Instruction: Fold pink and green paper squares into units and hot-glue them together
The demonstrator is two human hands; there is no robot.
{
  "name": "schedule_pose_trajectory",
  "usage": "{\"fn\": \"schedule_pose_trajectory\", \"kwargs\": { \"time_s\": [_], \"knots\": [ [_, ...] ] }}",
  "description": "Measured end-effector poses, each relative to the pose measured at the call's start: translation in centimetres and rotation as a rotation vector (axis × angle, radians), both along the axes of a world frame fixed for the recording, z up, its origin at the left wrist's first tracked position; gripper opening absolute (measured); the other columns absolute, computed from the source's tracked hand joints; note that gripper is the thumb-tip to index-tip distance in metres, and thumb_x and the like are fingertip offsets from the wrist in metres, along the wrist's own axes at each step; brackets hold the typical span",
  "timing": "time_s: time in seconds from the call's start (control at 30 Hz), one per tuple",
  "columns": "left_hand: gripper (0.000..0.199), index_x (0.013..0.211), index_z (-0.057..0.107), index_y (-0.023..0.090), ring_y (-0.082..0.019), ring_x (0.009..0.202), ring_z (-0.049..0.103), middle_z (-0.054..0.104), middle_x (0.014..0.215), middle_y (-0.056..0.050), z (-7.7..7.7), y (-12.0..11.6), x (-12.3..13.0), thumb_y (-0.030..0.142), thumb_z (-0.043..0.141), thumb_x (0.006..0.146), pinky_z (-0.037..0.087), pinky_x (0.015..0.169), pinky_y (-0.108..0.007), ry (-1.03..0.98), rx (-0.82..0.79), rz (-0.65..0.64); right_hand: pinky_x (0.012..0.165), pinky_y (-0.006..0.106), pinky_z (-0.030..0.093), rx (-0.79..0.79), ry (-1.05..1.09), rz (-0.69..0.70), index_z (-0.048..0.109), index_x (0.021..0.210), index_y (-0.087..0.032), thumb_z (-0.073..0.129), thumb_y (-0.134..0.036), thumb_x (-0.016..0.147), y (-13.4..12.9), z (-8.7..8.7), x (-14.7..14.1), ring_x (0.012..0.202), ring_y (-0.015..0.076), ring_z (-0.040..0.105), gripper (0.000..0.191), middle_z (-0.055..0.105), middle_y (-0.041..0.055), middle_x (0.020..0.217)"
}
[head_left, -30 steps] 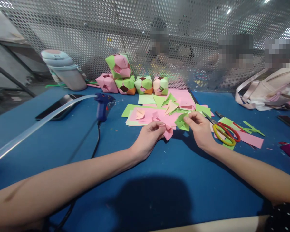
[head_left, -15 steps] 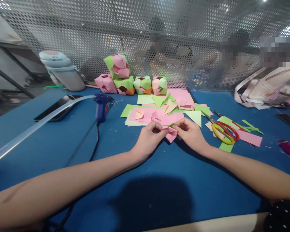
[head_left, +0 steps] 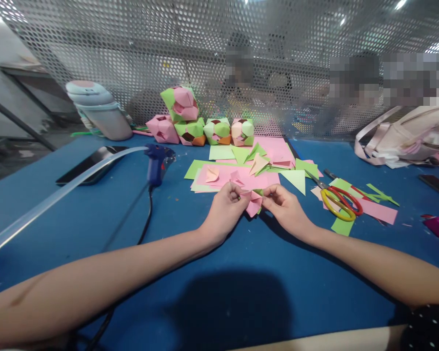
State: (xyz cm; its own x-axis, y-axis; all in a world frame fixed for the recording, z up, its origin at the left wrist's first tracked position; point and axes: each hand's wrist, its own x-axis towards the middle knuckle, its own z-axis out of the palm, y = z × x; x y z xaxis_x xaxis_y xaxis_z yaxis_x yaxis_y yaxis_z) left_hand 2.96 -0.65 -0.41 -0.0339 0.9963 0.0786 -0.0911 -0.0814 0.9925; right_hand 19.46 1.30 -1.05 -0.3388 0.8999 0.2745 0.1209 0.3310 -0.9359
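Between my hands, just above the blue table (head_left: pixel 212 263), is a small folded paper piece (head_left: pixel 254 204), pink in front with green at its top and right. My left hand (head_left: pixel 229 207) pinches its pink left side. At its green right edge, my right hand (head_left: pixel 283 204) holds on with thumb and finger. Right behind lie flat pink and green sheets (head_left: pixel 223 173) with a folded peach piece (head_left: pixel 212 173), a small pink one (head_left: pixel 236 178) and green folded pieces (head_left: pixel 255 152) on and around them.
Several folded paper balls (head_left: pixel 190 130) stand against a perforated metal screen (head_left: pixel 205 58). A glue gun (head_left: pixel 155 165), black phone-like slab (head_left: pixel 91 165) and bottle (head_left: pixel 102 114) are left. Scissors (head_left: pixel 338 204), paper scraps (head_left: pixel 378 209) and a bag (head_left: pixel 398 136) are right. People show beyond the screen.
The folded piece has turned a little and shifted slightly left, showing more of its pink folds. Both hands still hold it. The camera view has moved slightly.
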Motion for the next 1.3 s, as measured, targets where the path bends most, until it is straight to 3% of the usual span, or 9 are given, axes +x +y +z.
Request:
{"fn": "schedule_pose_trajectory", "kwargs": {
  "time_s": [0.17, 0.33, 0.43, 0.57, 0.8, 1.07, 1.3],
  "knots": [
    [0.025, 0.070, 0.040, 0.018, -0.012, 0.067, 0.055, 0.053, 0.064, 0.004, -0.13, -0.04, -0.16, 0.022, 0.065, 0.074, 0.038, 0.062, -0.023, 0.043, 0.041, -0.001, 0.069, 0.027, 0.049, -0.012, 0.010, 0.053, 0.055, 0.094, -0.019, 0.059, -0.032, 0.086, -0.29, 0.28, -0.01, 0.075, 0.0130, 0.059, 0.016, 0.060, 0.0019, 0.084],
    [0.026, 0.066, 0.038, 0.018, -0.013, 0.078, 0.059, 0.052, 0.067, 0.004, -0.18, -0.27, -0.01, 0.015, 0.063, 0.073, 0.039, 0.066, -0.022, 0.034, 0.054, -0.049, 0.066, 0.026, 0.048, 0.075, -0.037, -0.021, 0.057, 0.094, -0.019, 0.061, -0.028, 0.085, -0.23, -0.27, -0.04, 0.073, 0.0124, 0.058, 0.013, 0.061, 0.0021, 0.085],
    [0.018, 0.076, 0.046, 0.018, -0.011, 0.073, 0.056, 0.055, 0.073, 0.004, -0.10, -0.42, 0.13, 0.015, 0.064, 0.072, 0.040, 0.065, -0.022, 0.017, 0.030, -0.060, 0.066, 0.026, 0.047, 0.146, -0.077, -0.029, 0.058, 0.093, -0.019, 0.057, -0.025, 0.087, -0.22, -0.35, 0.00, 0.071, 0.0121, 0.057, 0.008, 0.061, 0.0011, 0.081],
    [0.017, 0.092, 0.061, 0.015, -0.013, 0.081, 0.055, 0.063, 0.089, -0.002, 0.15, -0.59, 0.14, 0.021, 0.062, 0.077, 0.042, 0.074, -0.025, 0.051, 0.008, -0.159, 0.067, 0.027, 0.047, 0.296, -0.151, -0.032, 0.060, 0.089, -0.020, 0.056, -0.020, 0.087, -0.18, -0.08, 0.11, 0.069, 0.0121, 0.056, 0.005, 0.059, 0.0002, 0.078],
    [0.021, 0.073, 0.060, 0.014, -0.010, 0.061, 0.045, 0.054, 0.066, 0.002, -0.32, -0.46, -0.01, 0.034, 0.064, 0.078, 0.033, 0.058, -0.023, 0.162, -0.030, -0.136, 0.072, 0.028, 0.046, 0.437, -0.185, -0.035, 0.062, 0.088, -0.021, 0.057, -0.022, 0.088, -0.02, 0.27, 0.23, 0.077, 0.0141, 0.056, 0.005, 0.060, 0.0017, 0.083],
    [0.026, 0.075, 0.059, 0.015, -0.009, 0.056, 0.041, 0.052, 0.065, 0.002, -0.50, -0.45, 0.07, 0.040, 0.066, 0.076, 0.030, 0.053, -0.022, 0.154, -0.032, -0.141, 0.070, 0.030, 0.041, 0.431, -0.298, -0.135, 0.058, 0.078, -0.020, 0.057, -0.018, 0.086, -0.15, 0.43, 0.19, 0.069, 0.0142, 0.054, 0.008, 0.060, -0.0006, 0.071],
    [0.026, 0.077, 0.058, 0.014, -0.009, 0.057, 0.041, 0.052, 0.066, 0.002, -0.52, -0.38, 0.08, 0.040, 0.065, 0.078, 0.030, 0.054, -0.022, 0.166, -0.033, -0.140, 0.075, 0.033, 0.036, 0.502, -0.377, -0.204, 0.056, 0.074, -0.021, 0.059, -0.019, 0.084, -0.04, 0.34, 0.16, 0.071, 0.0144, 0.054, 0.010, 0.062, -0.0011, 0.073]
  ]
}}
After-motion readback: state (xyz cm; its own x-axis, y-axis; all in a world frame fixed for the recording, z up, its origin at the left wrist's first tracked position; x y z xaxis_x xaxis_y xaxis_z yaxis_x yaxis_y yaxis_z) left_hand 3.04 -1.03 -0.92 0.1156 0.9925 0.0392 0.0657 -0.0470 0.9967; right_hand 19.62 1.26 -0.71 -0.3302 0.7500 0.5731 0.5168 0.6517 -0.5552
